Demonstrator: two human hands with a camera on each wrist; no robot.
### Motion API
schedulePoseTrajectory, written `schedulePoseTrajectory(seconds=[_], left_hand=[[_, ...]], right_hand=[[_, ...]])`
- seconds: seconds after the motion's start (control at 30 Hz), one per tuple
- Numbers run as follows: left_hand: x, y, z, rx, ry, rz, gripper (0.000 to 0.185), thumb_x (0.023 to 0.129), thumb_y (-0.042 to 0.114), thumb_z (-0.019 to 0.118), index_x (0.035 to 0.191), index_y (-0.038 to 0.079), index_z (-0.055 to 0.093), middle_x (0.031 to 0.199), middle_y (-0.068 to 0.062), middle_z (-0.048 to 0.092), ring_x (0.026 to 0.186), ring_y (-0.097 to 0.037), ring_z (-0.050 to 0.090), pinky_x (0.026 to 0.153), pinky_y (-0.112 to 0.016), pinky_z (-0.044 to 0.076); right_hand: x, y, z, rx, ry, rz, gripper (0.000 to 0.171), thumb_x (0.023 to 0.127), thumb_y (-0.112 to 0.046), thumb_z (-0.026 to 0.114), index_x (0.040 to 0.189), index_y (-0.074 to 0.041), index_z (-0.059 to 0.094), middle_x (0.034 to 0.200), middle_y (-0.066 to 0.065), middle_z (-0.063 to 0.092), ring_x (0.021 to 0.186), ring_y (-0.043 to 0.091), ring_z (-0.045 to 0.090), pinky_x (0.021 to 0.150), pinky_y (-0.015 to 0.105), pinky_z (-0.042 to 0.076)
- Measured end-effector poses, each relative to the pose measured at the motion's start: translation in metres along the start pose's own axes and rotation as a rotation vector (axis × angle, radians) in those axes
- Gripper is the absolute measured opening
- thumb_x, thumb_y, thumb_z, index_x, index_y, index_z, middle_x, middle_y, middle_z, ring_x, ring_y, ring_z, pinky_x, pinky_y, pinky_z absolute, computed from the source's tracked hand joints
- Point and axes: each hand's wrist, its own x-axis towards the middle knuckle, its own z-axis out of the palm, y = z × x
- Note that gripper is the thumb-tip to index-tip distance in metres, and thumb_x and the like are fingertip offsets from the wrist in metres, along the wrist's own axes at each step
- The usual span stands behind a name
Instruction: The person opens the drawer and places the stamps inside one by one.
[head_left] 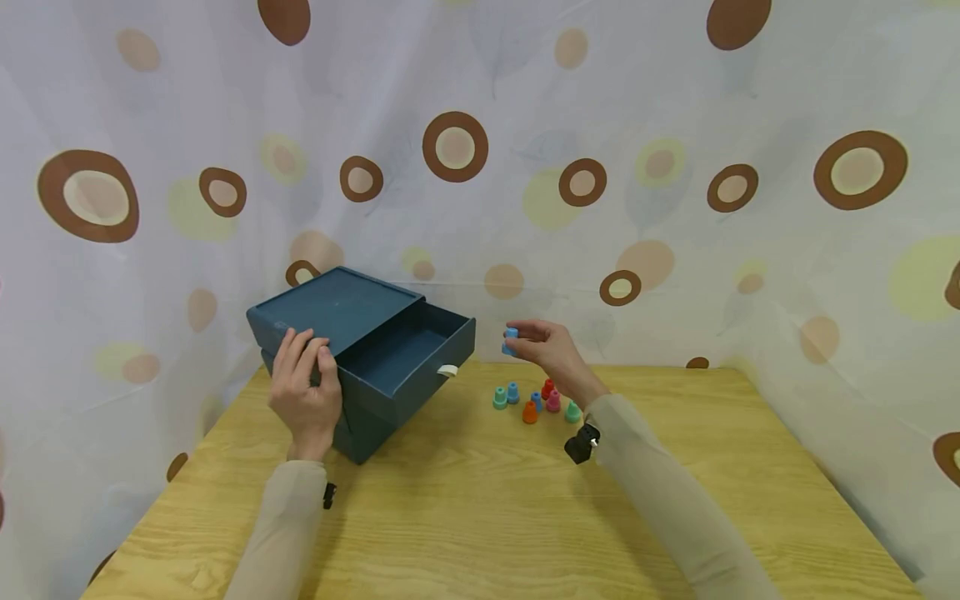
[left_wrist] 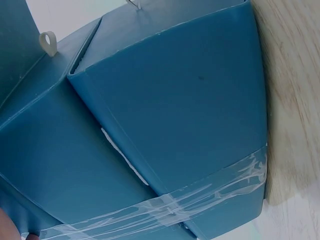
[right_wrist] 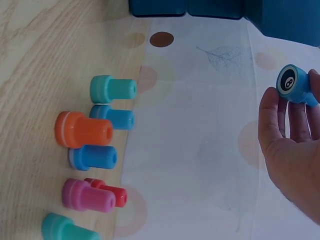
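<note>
Your right hand (head_left: 553,350) pinches the small light-blue plastic stamper (head_left: 511,341) in the air, just right of the open upper drawer (head_left: 408,354) of the dark-blue cardboard drawer box (head_left: 337,312). The drawer lies to the stamper's left, slightly lower. Your left hand (head_left: 303,392), fingers flat, rests on the box's near corner.

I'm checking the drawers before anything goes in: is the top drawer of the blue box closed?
No, the top drawer of the blue box stands pulled out, its inside open to view, beside the left hand.
</note>
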Motion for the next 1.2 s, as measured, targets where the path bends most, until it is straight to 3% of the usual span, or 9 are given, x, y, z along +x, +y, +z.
schedulePoseTrajectory(seconds=[0.47, 0.63, 0.87, 1.2], left_hand=[[-0.003, -0.001, -0.003, 0.011, -0.023, -0.01, 0.032, 0.094, 0.025, 0.053, 0.091, 0.004, 0.076, 0.107, -0.016, 0.073, 0.116, -0.035, 0.064, 0.107, -0.044, 0.046], [-0.002, -0.001, -0.004, 0.005, -0.03, -0.018, 0.031, 0.094, 0.025, 0.053, 0.092, 0.005, 0.077, 0.108, -0.016, 0.073, 0.118, -0.034, 0.063, 0.108, -0.043, 0.045], [-0.002, 0.0, -0.004, 0.006, -0.03, -0.021, 0.031, 0.093, 0.025, 0.053, 0.092, 0.005, 0.077, 0.108, -0.015, 0.073, 0.118, -0.034, 0.063, 0.106, -0.046, 0.046], [-0.002, 0.001, -0.004, -0.007, -0.03, -0.026, 0.029, 0.092, 0.023, 0.054, 0.092, 0.005, 0.077, 0.109, -0.015, 0.073, 0.118, -0.035, 0.063, 0.107, -0.046, 0.046]], right_hand=[[0.013, -0.021, 0.014, 0.021, -0.02, -0.075, 0.041, 0.094, -0.016, 0.064, 0.134, -0.007, 0.058, 0.134, 0.019, 0.058, 0.103, 0.015, 0.066, 0.106, 0.042, 0.047], [0.017, -0.029, 0.02, 0.044, -0.018, -0.11, 0.041, 0.093, -0.014, 0.065, 0.133, -0.005, 0.059, 0.129, 0.019, 0.06, 0.099, 0.013, 0.066, 0.106, 0.044, 0.047], [0.022, -0.04, 0.029, 0.051, -0.026, -0.159, 0.041, 0.092, -0.013, 0.066, 0.132, -0.004, 0.06, 0.12, 0.01, 0.065, 0.1, 0.012, 0.065, 0.098, 0.034, 0.053], [0.025, -0.054, 0.043, 0.078, -0.009, -0.206, 0.038, 0.091, -0.011, 0.067, 0.127, -0.002, 0.063, 0.11, 0.005, 0.068, 0.095, 0.012, 0.066, 0.098, 0.039, 0.054]])
